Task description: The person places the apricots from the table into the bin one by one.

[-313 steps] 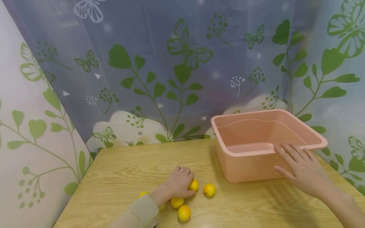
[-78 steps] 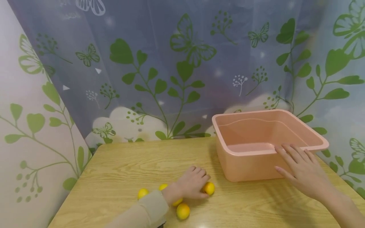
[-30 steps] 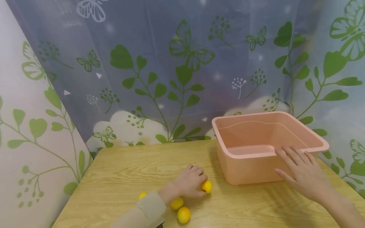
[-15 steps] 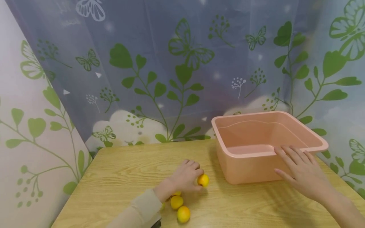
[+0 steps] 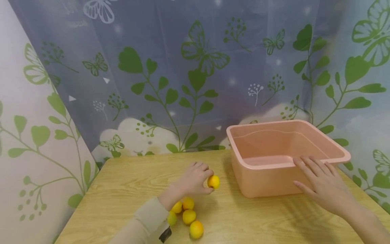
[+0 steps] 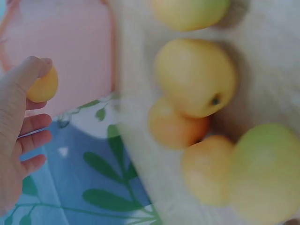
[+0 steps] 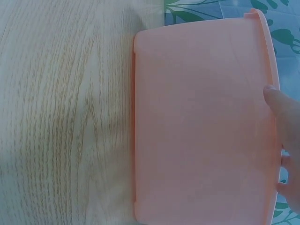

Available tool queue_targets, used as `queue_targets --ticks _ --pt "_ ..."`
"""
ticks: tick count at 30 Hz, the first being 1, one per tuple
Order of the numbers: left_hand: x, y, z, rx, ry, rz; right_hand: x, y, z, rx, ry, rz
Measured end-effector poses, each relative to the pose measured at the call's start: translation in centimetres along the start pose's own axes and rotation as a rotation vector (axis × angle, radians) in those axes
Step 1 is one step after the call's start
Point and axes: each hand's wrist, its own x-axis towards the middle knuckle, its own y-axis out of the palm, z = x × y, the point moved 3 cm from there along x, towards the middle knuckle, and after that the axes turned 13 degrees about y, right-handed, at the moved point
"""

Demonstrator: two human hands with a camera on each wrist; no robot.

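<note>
One hand, the left hand [image 5: 192, 179], pinched a yellow fruit [image 5: 213, 182] between thumb and fingers in the head view, above the wooden table [image 5: 137, 183], near the pink basin [image 5: 271, 181] but apart from its side. Five more fruits [image 5: 189, 217] lay close together on the table, on the near side of that hand. The right hand [image 5: 329, 186] had its fingers fairly straight and slightly parted, resting over the basin's near rim, its thumb spread away from them beside the outer wall. In the left wrist view, thumb and forefinger gripped the fruit, the other fingers loosely bent; the five fruits, somewhat blurred, lay apart from it. In the right wrist view, the thumb lay just at the rim and fingertips showed past it; how firmly they pressed could not be told.
</note>
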Motion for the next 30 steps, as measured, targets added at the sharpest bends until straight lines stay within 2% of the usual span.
queue_targets --ticks 4,7,10,20,27,30 --pt "0.2 -1.3 0.9 0.019 -0.006 -0.079 -0.1 0.1 -0.1 0.003 0.001 0.014" --pt "0.6 -2.1 1.5 0.035 -0.010 -0.106 -0.1 0.0 -0.1 0.002 0.002 0.016" --pt "0.9 -2.9 1.7 0.045 -0.014 -0.105 0.0 -0.1 -0.1 -0.005 0.000 0.019" --pt "2.8 -4.4 1.6 0.041 -0.052 -0.028 0.0 -0.5 -0.2 -0.018 0.014 0.080" --pt "4.1 -5.3 1.5 0.046 -0.051 -0.065 0.3 -0.7 -0.4 -0.042 -0.013 0.092" --pt "4.7 -5.7 1.5 0.040 -0.058 -0.074 0.4 -1.0 -0.3 -0.035 -0.008 0.122"
